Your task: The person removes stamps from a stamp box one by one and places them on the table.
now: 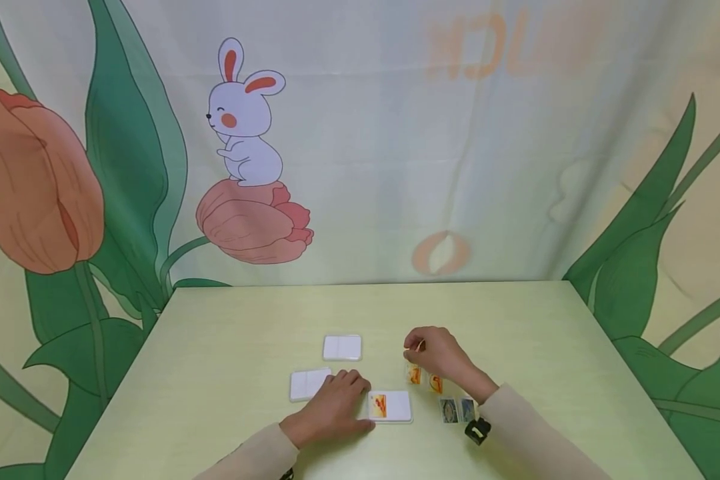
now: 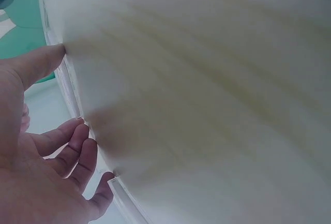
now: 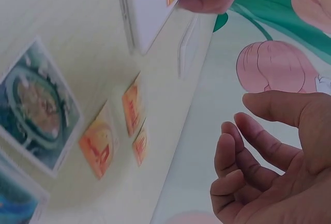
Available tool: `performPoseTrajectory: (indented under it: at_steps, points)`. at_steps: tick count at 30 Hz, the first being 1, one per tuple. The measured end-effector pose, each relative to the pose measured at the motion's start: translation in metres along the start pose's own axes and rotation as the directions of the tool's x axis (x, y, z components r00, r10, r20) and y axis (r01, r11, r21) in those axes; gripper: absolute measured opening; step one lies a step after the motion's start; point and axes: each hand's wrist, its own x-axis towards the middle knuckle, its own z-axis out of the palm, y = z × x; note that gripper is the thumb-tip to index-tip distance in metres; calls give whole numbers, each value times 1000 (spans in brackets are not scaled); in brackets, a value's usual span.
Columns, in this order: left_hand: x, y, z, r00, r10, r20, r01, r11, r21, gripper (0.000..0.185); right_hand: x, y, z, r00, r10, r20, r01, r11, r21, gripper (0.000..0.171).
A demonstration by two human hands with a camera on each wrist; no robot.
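Both hands work low over the pale green table [image 1: 228,347]. Left hand [image 1: 335,408] lies palm down with its fingers loosely spread and nearly straight, resting on the table between two white tiles and touching the edges of both; it grips nothing. Right hand [image 1: 438,353] hovers further back and to the right, fingers curled inward, and the head view shows a small orange card [image 1: 421,345] at its fingertips, though the right wrist view shows the fingers [image 3: 248,151] bent with a gap between them and nothing plainly pinched, so I cannot tell whether it truly holds that card. Behind the table hangs a curtain [image 1: 456,133] printed with a rabbit [image 1: 245,120] and tulips. Three white tiles lie on the table: a blank one [image 1: 342,347] furthest back, a second blank one [image 1: 307,385] at the left hand's fingers, and a tile with an orange picture [image 1: 390,406] just right of that hand. Two small orange cards [image 1: 424,377] lie below the right hand, and two bluish picture cards [image 1: 456,410] lie nearer, beside the right sleeve.
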Motion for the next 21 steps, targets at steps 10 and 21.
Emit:
performPoseTrajectory:
  at_steps: [10,21]
  points:
    - [-1,0,0,1000,-5,1,5,1000,5,58,-10,-13,13,998,-58,17,58,998,-19,5]
    - [-1,-1,-1,1000,8,-4,-7,1000,4,57,-19,-17,30,987,-148,57,150,988,-42,11]
